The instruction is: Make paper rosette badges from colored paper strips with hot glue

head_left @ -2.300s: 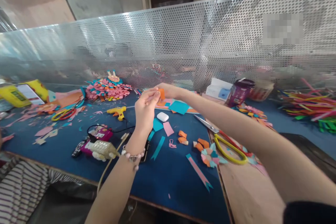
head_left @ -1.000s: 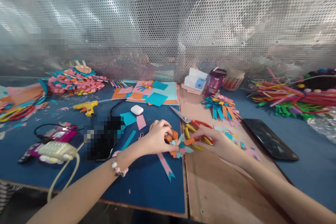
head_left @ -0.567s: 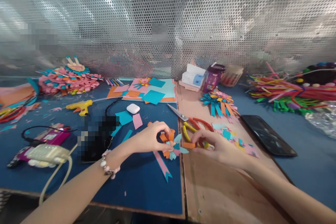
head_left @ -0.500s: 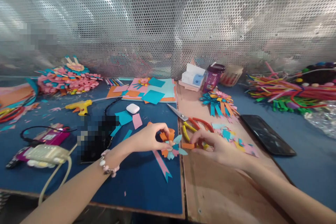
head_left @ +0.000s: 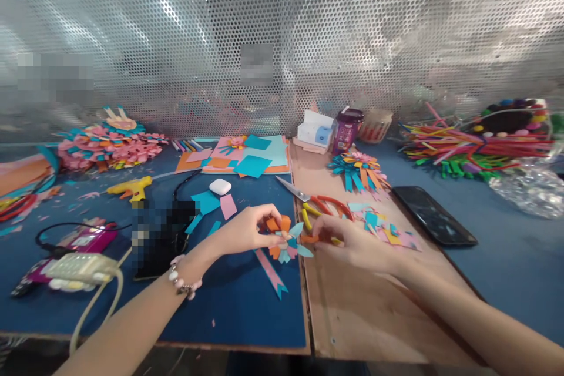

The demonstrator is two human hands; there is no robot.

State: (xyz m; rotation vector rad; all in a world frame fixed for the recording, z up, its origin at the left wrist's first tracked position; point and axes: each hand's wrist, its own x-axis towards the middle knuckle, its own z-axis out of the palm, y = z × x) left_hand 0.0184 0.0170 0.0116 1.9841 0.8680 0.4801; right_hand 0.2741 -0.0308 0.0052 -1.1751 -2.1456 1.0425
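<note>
My left hand (head_left: 247, 229) is closed, pinching a small paper flower (head_left: 286, 239) of orange, teal and pink petals just above the blue mat (head_left: 247, 305). My right hand (head_left: 348, 241) is closed too, its fingertips holding an orange folded paper strip (head_left: 309, 239) against the flower's right side. Both hands meet at the seam between the blue mat and the bare wooden board (head_left: 374, 317). A pink and teal ribbon strip (head_left: 271, 273) lies on the mat under the flower.
Scissors (head_left: 308, 197) lie just behind my right hand. A black phone (head_left: 432, 222), a finished paper flower (head_left: 359, 170), a yellow glue gun (head_left: 127, 188), a white earbud case (head_left: 220, 186), stacked coloured paper (head_left: 251, 158), a pile of flowers (head_left: 108, 144) and a perforated metal screen (head_left: 282, 47) surround the spot.
Both hands came down from the raised position to the table edge. The left hand took hold of the paper flower and the right brought the orange strip up to it.
</note>
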